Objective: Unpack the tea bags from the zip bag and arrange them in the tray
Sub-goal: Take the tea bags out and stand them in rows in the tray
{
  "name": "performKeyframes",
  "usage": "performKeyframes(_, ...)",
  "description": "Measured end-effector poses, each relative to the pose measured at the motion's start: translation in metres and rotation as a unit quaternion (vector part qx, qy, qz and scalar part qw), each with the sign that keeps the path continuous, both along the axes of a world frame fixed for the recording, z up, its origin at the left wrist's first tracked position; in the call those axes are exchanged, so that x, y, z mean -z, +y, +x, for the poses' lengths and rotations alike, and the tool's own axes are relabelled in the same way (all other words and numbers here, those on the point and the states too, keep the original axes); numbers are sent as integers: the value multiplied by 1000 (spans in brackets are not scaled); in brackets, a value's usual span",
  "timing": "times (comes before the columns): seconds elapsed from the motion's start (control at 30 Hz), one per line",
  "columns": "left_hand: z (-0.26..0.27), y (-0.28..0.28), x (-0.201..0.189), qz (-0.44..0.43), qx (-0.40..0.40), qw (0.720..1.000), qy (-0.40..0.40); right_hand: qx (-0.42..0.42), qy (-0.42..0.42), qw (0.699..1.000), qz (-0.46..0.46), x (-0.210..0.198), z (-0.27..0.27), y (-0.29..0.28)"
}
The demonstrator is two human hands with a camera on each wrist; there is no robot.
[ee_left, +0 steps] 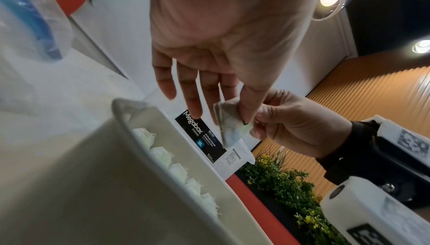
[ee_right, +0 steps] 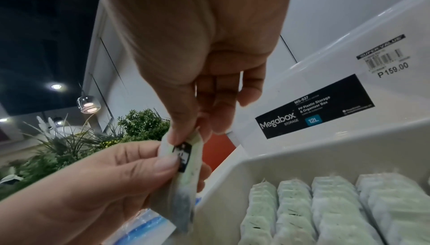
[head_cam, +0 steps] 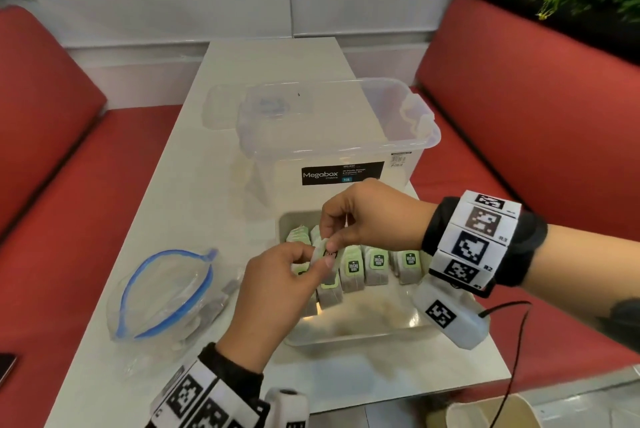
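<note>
Both hands hold one tea bag (head_cam: 323, 256) above the left end of the white tray (head_cam: 363, 332). My left hand (head_cam: 313, 263) pinches it from below between thumb and forefinger. My right hand (head_cam: 330, 240) pinches its top edge from above. The same tea bag (ee_right: 184, 175) with its green-and-black tag shows in the right wrist view, and the tea bag (ee_left: 230, 124) appears again in the left wrist view. Several rows of tea bags (head_cam: 377, 266) with green tags stand in the tray. The clear zip bag (head_cam: 166, 292) with a blue seal lies open on the table to the left.
A clear Megabox storage box (head_cam: 332, 136) stands just behind the tray. Red bench seats (head_cam: 526, 122) flank the white table (head_cam: 194, 164). A phone (head_cam: 6, 367) lies at the left edge, and a beige bin (head_cam: 491, 410) sits at the lower right.
</note>
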State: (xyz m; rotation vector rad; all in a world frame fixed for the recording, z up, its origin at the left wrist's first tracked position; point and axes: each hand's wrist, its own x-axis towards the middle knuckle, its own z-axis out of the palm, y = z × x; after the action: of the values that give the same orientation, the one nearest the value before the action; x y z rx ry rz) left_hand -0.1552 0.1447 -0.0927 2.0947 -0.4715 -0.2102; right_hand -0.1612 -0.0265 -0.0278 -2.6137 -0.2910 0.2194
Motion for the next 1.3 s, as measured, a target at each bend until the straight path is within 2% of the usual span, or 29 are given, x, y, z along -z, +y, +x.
performKeyframes(0.1,-2,0,6,41,20,998,-30,5,32,999,-25,3,-2,-6)
performKeyframes(0.17,-3,6,17,103,20,992,-66,8,61,995,-74,7,0,-12)
performKeyframes(0.27,-9,19,28,142,1,986,-83,8,119,980,-158,21,9,-20)
performKeyframes(0.4,-18,33,42,146,0,986,-81,-27,192,955,-225,49,22,-22)
performKeyframes(0.57,-24,39,52,134,1,987,-89,-69,198,938,-275,70,36,-16)
performKeyframes(0.7,-24,40,56,130,5,987,-94,-80,158,939,-294,71,39,-12)
performKeyframes(1.03,-22,41,63,104,8,990,-100,-66,121,944,-299,66,35,-17)
performKeyframes(1.3,-22,43,60,80,-4,991,-107,-136,248,922,-265,63,21,-14)
